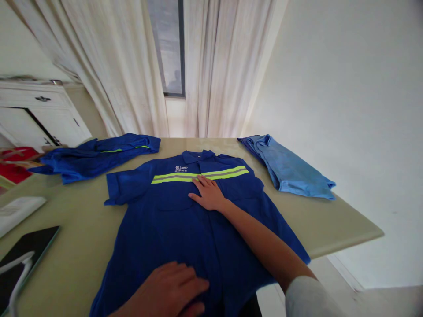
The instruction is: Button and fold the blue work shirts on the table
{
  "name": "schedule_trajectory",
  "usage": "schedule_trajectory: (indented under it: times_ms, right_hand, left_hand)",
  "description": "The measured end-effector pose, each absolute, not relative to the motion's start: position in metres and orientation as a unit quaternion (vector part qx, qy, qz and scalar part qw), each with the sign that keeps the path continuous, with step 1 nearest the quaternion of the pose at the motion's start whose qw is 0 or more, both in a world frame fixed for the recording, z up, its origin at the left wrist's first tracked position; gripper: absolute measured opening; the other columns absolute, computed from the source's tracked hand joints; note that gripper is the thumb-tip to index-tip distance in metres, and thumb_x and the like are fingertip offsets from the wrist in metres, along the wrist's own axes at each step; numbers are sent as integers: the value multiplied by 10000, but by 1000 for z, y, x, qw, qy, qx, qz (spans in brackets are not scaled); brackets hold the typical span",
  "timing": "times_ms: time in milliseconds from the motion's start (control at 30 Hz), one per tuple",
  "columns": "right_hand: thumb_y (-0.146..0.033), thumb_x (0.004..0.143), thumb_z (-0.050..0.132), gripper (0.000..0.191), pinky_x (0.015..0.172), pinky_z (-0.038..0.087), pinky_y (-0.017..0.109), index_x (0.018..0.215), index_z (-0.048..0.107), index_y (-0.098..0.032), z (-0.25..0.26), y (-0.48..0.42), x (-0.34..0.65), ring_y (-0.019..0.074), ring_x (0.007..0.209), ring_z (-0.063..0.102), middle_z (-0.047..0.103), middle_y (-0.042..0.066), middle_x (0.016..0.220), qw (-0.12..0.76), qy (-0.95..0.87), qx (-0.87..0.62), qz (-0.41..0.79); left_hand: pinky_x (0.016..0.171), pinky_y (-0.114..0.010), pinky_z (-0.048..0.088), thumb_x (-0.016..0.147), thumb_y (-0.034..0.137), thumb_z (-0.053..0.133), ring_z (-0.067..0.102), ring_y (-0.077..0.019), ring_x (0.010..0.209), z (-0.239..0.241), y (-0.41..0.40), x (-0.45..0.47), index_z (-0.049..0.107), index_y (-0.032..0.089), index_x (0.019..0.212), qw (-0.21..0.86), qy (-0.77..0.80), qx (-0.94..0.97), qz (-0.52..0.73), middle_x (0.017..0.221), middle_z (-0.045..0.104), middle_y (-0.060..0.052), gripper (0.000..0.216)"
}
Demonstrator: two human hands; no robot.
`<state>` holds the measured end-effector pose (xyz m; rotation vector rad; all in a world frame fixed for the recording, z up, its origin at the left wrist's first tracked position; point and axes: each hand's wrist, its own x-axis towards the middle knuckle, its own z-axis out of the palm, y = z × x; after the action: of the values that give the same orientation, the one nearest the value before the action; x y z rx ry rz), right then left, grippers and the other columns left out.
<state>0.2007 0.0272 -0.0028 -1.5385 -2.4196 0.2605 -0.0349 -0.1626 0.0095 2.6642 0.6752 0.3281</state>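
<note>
A dark blue short-sleeved work shirt (pixel 178 233) lies spread face up, its collar toward the far edge and its hem toward me. A yellow-green reflective band crosses its chest, with white lettering above on the left. My right hand (pixel 209 193) rests flat on the chest just below the band, fingers stretched out over the front placket. Lower down, my left hand (pixel 172 286) is over the lower front of the shirt, fingers extended and slightly curled, the thumb partly cut off by the frame. I cannot tell whether it touches the cloth.
On the beige table (pixel 82 211), another dark blue garment (pixel 99 156) lies crumpled at the back left. Light blue folded clothing (pixel 291 169) lies at the right. A dark tablet (pixel 29 255), a white cable (pixel 24 268) and a white device (pixel 20 211) are at left.
</note>
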Motion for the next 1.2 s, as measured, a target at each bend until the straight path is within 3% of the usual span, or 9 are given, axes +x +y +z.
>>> schedule_trajectory:
  times_ms: [67, 167, 333, 500, 633, 800, 900, 1067, 1200]
  right_hand:
    - [-670, 1055, 432, 776, 1290, 228, 537, 1622, 399, -142, -12, 27, 200, 344, 1594, 272, 339, 193, 1701, 141, -832, -529, 92]
    - [-577, 1053, 508, 687, 1289, 231, 500, 1608, 428, -179, -15, 23, 202, 310, 1588, 292, 366, 171, 1692, 156, -837, -516, 93]
    - [-523, 1047, 544, 596, 1256, 278, 498, 1541, 500, -192, -14, 22, 203, 298, 1522, 387, 486, 160, 1609, 197, -834, -509, 84]
    - [-591, 1032, 556, 610, 1237, 313, 482, 1470, 558, -167, -16, 23, 204, 316, 1501, 408, 517, 160, 1579, 202, -835, -507, 72]
    - [-617, 1025, 554, 589, 1214, 341, 478, 1427, 582, -187, -17, 22, 205, 311, 1470, 446, 536, 147, 1557, 209, -835, -506, 57]
    - [-626, 1016, 563, 576, 1190, 371, 468, 1375, 607, -178, -18, 23, 205, 307, 1436, 479, 570, 146, 1508, 223, -834, -503, 44]
    - [-617, 1017, 567, 573, 1178, 380, 476, 1381, 599, -175, -19, 24, 204, 308, 1420, 491, 585, 149, 1481, 226, -833, -502, 46]
    - [-594, 1022, 569, 570, 1172, 386, 493, 1398, 587, -166, -20, 24, 201, 316, 1428, 473, 562, 158, 1512, 228, -829, -509, 48]
    - [-593, 1027, 557, 572, 1163, 396, 501, 1408, 581, -167, -19, 24, 200, 323, 1426, 472, 548, 162, 1527, 223, -828, -512, 46]
  left_hand:
    - [970, -295, 549, 1069, 359, 517, 711, -171, 1039, 41, -132, -21, 692, 322, 1303, 234, 302, 910, 159, 1168, 771, -10, 295]
    - [866, -293, 576, 1062, 383, 505, 708, -177, 983, 61, -65, 5, 707, 239, 1252, 301, 355, 856, 223, 1155, 763, -44, 312]
    - [938, -343, 575, 943, 213, 557, 711, -219, 1057, 40, 73, 57, 660, 146, 1272, 250, 473, 775, 337, 1281, 718, -131, 351]
    - [1120, -450, 467, 946, 308, 594, 622, -334, 1302, 27, 164, 96, 585, 102, 1364, 121, 569, 766, 274, 1392, 658, -215, 465]
    - [1049, -548, 480, 931, 489, 622, 616, -419, 1301, 19, 196, 110, 555, 181, 1391, 110, 630, 746, 185, 1328, 701, -205, 558]
    - [1008, -468, 502, 935, 246, 512, 652, -347, 1216, 11, 208, 111, 631, 221, 1227, 58, 566, 796, 207, 1294, 688, -147, 317]
    - [1035, -410, 503, 871, 142, 463, 652, -284, 1192, 12, 212, 108, 693, 232, 1033, 40, 488, 843, 225, 1371, 620, -100, 295]
    - [1081, -346, 492, 759, 216, 589, 642, -264, 1199, 23, 224, 111, 700, 209, 733, 220, 452, 836, 220, 1168, 713, -68, 114]
    - [820, -332, 564, 867, 423, 604, 705, -228, 970, 32, 233, 120, 660, 187, 835, 398, 551, 676, 286, 1029, 749, -81, 245]
